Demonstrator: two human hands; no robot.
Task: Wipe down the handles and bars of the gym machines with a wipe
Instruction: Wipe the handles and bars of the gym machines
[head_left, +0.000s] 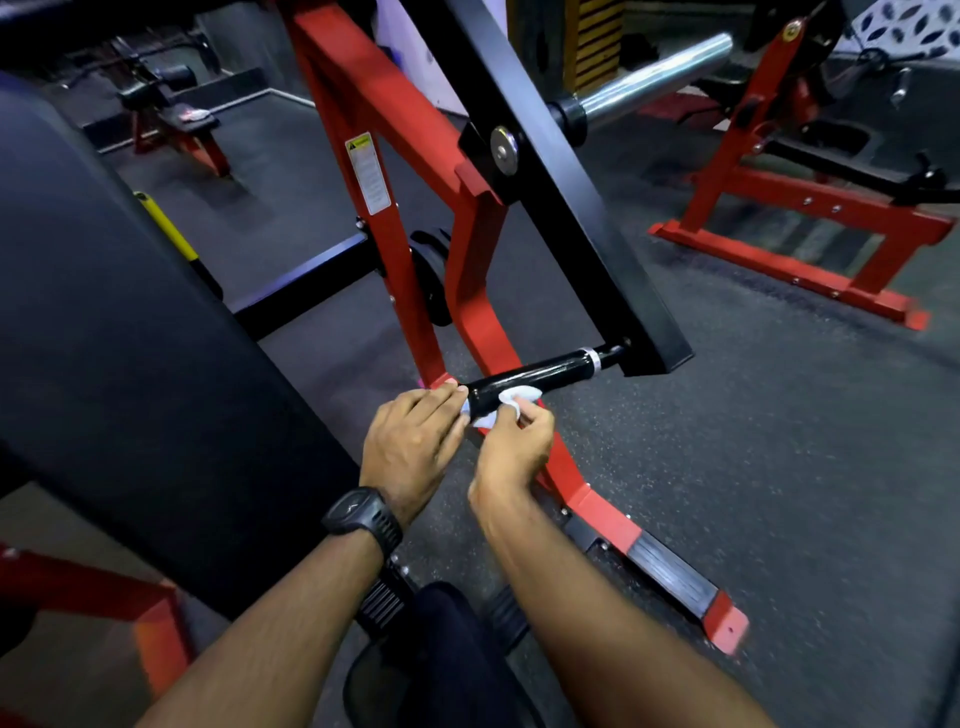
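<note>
Both forearms are stretched forward and slightly down, so that the two hands are brought together at the near end of the black handle (540, 371). The left hand (415, 436) is laid knuckles-up over that end, its fingers nearly straight and pressed onto the white wipe (511, 397); its thumb is hidden, so nothing can be said of a closed grasp. The right hand (511, 447) is held just beside it, on the handle's near side, with the wipe pinched between thumb and curled fingers and folded up against the handle. One wipe is seen, one handle is being touched, and two hands are at work – a single black watch (361, 514) is worn on the left wrist. Above the handle's far end a black lever arm (571, 208) is joined, and beyond it one chrome bar (654, 78) is visible.
</note>
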